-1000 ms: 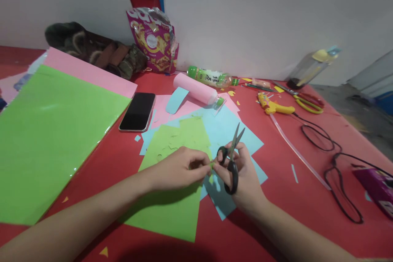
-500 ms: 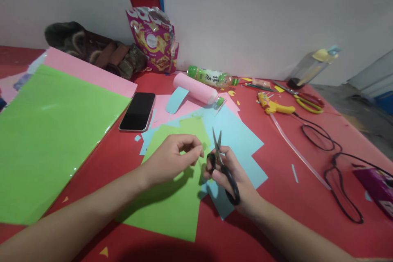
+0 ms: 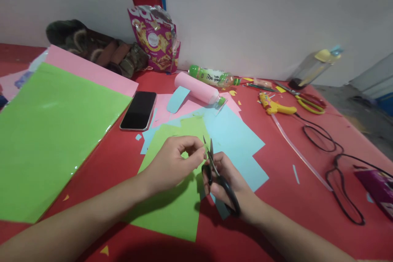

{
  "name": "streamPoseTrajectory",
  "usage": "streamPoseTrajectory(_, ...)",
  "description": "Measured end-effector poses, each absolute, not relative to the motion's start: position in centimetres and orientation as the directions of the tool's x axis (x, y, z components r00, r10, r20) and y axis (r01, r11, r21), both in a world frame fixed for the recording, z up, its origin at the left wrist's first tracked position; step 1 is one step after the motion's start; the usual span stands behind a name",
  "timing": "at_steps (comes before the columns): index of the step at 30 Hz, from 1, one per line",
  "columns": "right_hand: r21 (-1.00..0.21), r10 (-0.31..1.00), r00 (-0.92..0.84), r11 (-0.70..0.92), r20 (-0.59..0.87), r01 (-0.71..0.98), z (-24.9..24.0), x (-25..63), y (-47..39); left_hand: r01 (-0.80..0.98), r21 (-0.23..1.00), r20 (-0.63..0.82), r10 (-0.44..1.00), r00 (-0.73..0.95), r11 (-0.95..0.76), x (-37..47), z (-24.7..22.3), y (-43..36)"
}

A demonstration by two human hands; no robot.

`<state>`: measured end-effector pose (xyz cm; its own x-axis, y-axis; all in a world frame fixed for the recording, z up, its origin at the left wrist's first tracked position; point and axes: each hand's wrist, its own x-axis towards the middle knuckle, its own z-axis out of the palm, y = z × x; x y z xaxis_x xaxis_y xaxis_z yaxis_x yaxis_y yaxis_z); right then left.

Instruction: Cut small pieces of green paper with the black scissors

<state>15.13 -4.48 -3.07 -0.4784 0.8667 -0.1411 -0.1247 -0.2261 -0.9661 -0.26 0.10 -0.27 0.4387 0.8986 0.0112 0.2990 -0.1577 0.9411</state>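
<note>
My left hand [image 3: 181,157] pinches a small piece of green paper [image 3: 206,146] between thumb and fingertips. The black-handled scissors [image 3: 229,190] are in my right hand [image 3: 235,180], with fingers through the loops. Their blades stand apart and point up at the green piece; whether they touch it I cannot tell. Below both hands lies a green sheet [image 3: 175,221], on top of light blue paper [image 3: 236,139] and pink paper [image 3: 161,106]. Just beyond is a pink paper-wrapped bottle [image 3: 196,88] with a light blue strip [image 3: 178,99] against it.
A phone [image 3: 138,110] and a sleeved green sheet [image 3: 61,131] lie left. Behind are a snack bag [image 3: 155,39] and a green-capped bottle [image 3: 211,77]. To the right lie a yellow glue gun [image 3: 276,106], its black cord [image 3: 327,147], and yellow-red scissors [image 3: 310,102].
My right hand has moved the scissors left and slightly down, bringing the blades up to the green piece at my left fingertips. My left hand has hardly moved.
</note>
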Motion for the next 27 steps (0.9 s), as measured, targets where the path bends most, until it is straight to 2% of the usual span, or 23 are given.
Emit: streamPoseTrajectory(27,-0.963,0.880,-0.430,-0.259,-0.203,-0.077,-3.3,15.1,-4.7,0.324,0.936,0.029,0.948,0.317,-0.137,0.6,-1.0,-1.2)
